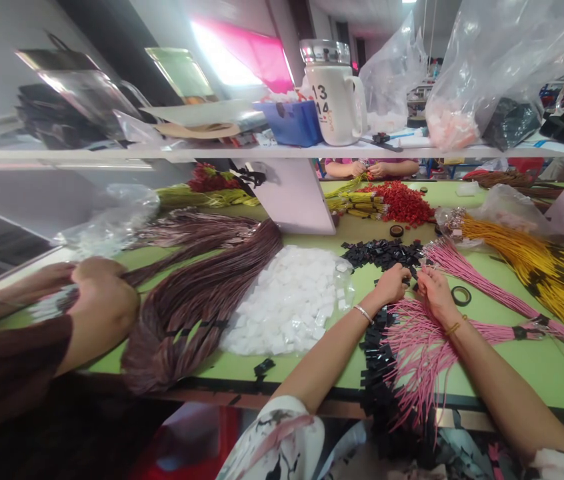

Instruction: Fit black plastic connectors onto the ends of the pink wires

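Observation:
My left hand (392,283) and my right hand (432,287) meet over the green table (537,367), fingers pinched together on a small black part and the end of a pink cord. A bundle of pink cords (412,353) lies under my right wrist and spills over the table's front edge. More pink cords (467,273) run off to the right. Black plastic pieces (382,253) are heaped just beyond my hands, and more black pieces (375,360) lie between my forearms.
A pile of white pieces (292,300) and brown cords (202,293) lie to the left, where a co-worker's hands (97,293) grip a bundle. Yellow cords (537,260) and red pieces (405,203) lie further off. A shelf holds a mug (335,93) and bags. Another person's hands (367,168) work opposite.

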Demonstrator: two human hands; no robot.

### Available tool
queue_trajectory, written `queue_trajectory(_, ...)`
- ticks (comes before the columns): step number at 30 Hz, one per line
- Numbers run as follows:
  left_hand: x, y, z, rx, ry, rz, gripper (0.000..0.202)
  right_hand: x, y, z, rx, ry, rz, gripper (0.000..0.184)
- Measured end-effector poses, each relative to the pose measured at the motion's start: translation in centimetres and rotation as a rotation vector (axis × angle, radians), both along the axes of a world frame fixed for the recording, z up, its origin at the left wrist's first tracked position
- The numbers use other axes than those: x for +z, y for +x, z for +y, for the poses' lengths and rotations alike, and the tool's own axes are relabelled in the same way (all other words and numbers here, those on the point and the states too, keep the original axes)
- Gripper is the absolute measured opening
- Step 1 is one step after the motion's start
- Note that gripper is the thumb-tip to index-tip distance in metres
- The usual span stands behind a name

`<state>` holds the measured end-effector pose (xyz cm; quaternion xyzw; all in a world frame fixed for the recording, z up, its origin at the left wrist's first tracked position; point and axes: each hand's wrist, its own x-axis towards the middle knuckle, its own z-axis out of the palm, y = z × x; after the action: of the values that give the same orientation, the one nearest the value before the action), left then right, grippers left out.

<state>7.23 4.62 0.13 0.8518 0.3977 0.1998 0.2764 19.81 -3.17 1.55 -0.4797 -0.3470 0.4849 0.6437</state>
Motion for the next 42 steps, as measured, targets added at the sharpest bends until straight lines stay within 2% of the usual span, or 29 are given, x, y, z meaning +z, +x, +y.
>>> queue_trajectory(3,0.3,-0.3,0.0,0.185,-0.257,-0.309,0.013,-0.2,-0.1,0.0,-0.007,-0.030,-0.002,0.038)
queue_trajectory(5,0.7,-0.7,-0.1,0.237,-0.483,-0.559,0.016,-0.3,-0.2,0.1,-0.004,-0.051,-0.027,0.036)
queue_trajectory(7,1.2,-1.3,-0.4,0.213,-0.680,-0.751,0.024,-0.5,-0.3,0.3,-0.004,-0.058,-0.089,0.033)
queue_trajectory(9,1.8,-1.8,-0.7,0.166,-0.826,-0.853,0.031,-0.8,-0.4,0.4,-0.019,-0.050,-0.163,0.031)
queue_trajectory(14,2.4,-2.8,-1.6,0.130,-1.001,-0.918,0.037,-1.4,-0.4,0.5,-0.041,-0.010,-0.273,0.029)
queue_trajectory(19,2.1,-3.3,-1.7,0.121,-1.055,-0.935,0.036,-1.5,-0.2,0.6,-0.032,-0.002,-0.348,0.030)
queue_trajectory(22,1.9,-3.5,-1.6,0.118,-1.065,-0.916,0.033,-1.0,-0.1,0.5,-0.021,0.023,-0.469,0.030)
queue_trajectory(25,2.1,-3.4,-1.8,0.121,-0.994,-0.855,0.032,-0.5,-0.2,0.3,-0.020,0.055,-0.630,0.030)
queue_trajectory(28,2.3,-3.3,-2.1,0.110,-0.917,-0.766,0.028,-0.4,-0.4,0.2,-0.017,0.073,-0.697,0.029)
queue_trajectory(35,2.1,-3.0,-2.7,0.172,-0.876,-0.754,0.027,-1.1,0.1,0.1,0.084,0.068,-0.681,0.030)
queue_trajectory(39,2.4,-3.8,-2.8,0.119,-0.836,-0.631,0.022,-1.2,0.2,-0.3,0.091,0.085,-0.643,0.031)
queue_trajectory(42,3.2,-5.4,-2.3,0.043,-0.666,-0.455,0.015,-1.1,0.2,-0.5,0.077,0.066,-0.463,0.030)
